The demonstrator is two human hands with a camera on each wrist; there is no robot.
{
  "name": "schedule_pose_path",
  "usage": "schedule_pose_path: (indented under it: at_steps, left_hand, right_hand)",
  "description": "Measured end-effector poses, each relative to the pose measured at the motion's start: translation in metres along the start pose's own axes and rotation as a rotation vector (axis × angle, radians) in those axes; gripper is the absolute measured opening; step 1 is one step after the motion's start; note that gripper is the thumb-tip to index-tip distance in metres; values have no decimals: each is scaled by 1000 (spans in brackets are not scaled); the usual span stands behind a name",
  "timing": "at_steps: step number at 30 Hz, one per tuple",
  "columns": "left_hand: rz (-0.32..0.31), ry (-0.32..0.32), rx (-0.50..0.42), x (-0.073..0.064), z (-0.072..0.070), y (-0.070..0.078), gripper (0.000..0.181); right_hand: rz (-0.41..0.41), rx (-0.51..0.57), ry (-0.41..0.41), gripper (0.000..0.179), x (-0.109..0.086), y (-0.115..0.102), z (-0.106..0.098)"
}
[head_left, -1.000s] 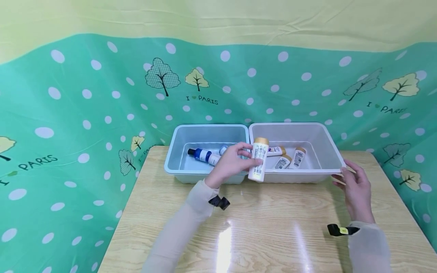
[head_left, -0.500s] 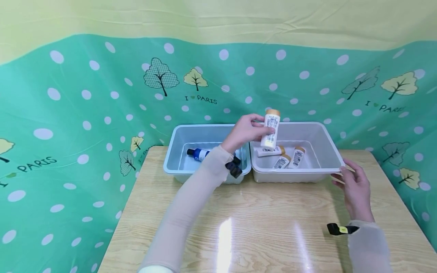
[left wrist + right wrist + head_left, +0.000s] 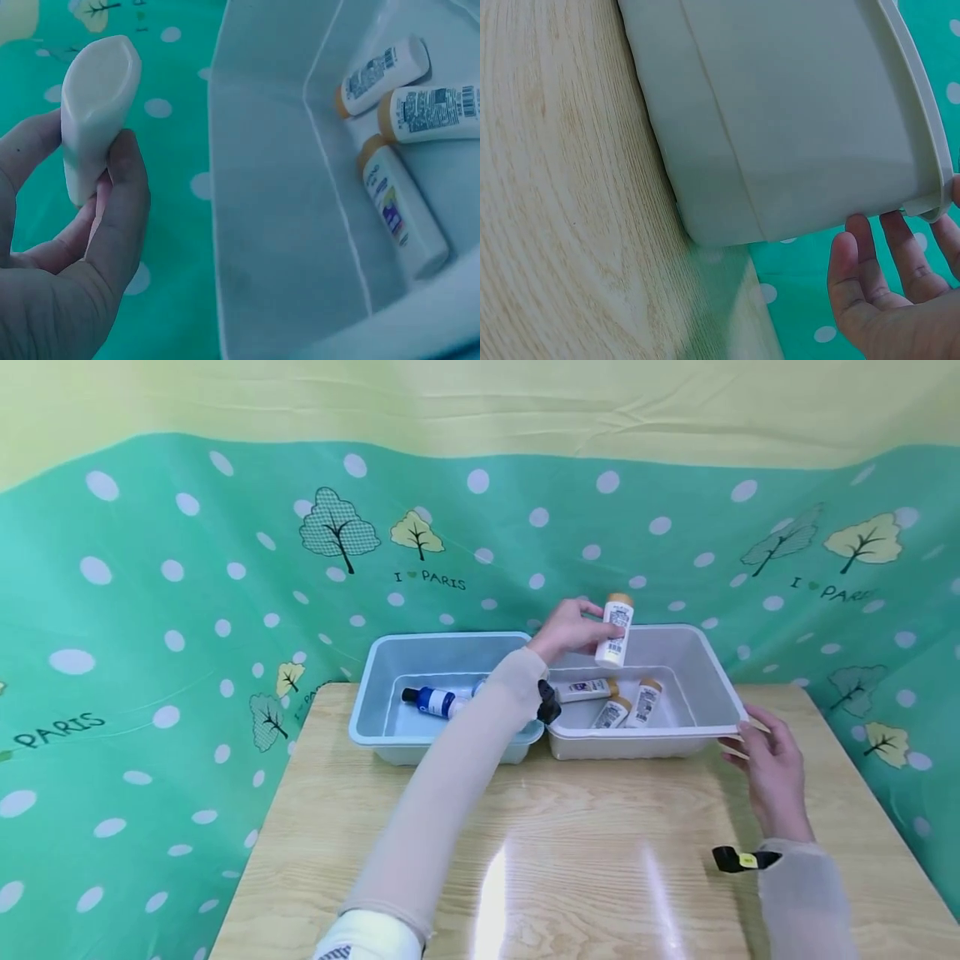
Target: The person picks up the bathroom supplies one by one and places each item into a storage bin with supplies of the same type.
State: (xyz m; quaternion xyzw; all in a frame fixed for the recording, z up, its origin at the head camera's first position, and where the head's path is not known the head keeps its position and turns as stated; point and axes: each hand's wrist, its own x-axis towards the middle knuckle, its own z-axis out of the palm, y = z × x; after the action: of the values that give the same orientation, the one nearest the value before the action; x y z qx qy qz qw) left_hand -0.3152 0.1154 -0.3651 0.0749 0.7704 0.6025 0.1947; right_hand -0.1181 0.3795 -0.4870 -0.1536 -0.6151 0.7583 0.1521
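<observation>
A white shampoo bottle (image 3: 614, 639) with a gold cap is pinched in my left hand (image 3: 567, 628), upright and slightly tilted, above the back left of the grey bin (image 3: 637, 747). The left wrist view shows the pale base of this bottle (image 3: 97, 97) between thumb and fingers. Three similar bottles lie inside the grey bin: one label-up bottle (image 3: 585, 690) at the left, a second bottle (image 3: 612, 713) near the front, a third bottle (image 3: 645, 704) beside it. My right hand (image 3: 772, 768) grips the bin's front right corner, thumb at the rim (image 3: 934, 135) and fingers below.
Left of the grey bin stands a light blue bin (image 3: 401, 742), partly behind my left forearm. In it lies a blue bottle (image 3: 433, 701) with a black cap, near other partly hidden bottles. Both bins stand on a wooden table (image 3: 600, 827), before a green dotted curtain (image 3: 247, 527).
My left hand has carried the bottle up and rightward, from the front between the bins to over the grey bin's back. The right hand keeps its place at the corner.
</observation>
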Motion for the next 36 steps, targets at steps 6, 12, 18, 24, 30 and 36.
schedule_pose_path:
  at_steps: [6, 12, 18, 24, 30, 36]
  left_hand:
    - [-37, 9, 56, 16, 12, -15, 41]
    - [-136, -12, 56, 19, 17, -32, 32]
    - [-145, -24, 40, 16, 17, -38, 30]
    - [-137, -18, -79, 12, 17, -36, 38]
    - [-134, -19, -64, 10, 13, -35, 35]
    - [-120, -42, -67, 7, 9, -32, 32]
  right_hand:
    - [-2, 2, -1, 45, 1, 0, 1]
    - [2, -11, 8, 46, -1, 2, 3]
    - [4, -28, 14, 45, -1, 2, 3]
    - [-4, -62, 24, 44, 0, 2, 4]
    - [0, -49, 23, 44, -2, 1, 6]
    - [-8, -33, 12, 45, -2, 1, 3]
